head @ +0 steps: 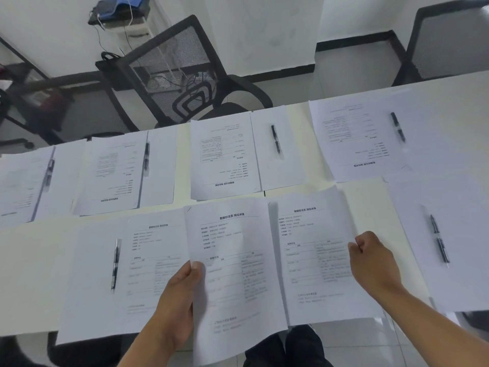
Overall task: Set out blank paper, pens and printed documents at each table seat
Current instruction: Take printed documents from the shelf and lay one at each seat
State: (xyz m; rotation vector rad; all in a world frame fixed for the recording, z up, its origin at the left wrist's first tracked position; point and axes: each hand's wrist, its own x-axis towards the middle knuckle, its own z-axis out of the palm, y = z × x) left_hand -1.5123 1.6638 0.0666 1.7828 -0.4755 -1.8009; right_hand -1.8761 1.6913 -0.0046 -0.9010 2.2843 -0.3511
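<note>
Left hand point(180, 295) pinches a printed sheet point(235, 274) at its left edge, thumb on top – the sheet is lifted off the table point(31, 274), lower end hanging past the near edge. Right hand point(373, 263) is curled closed on the right edge of a second printed sheet point(312, 260) lying flat just right of the first; forearm comes in from lower right. Blank paper point(455, 234) with a pen point(439, 241) lies further right. Left seat has a pen point(115, 263) on paper – far seats already set.
</note>
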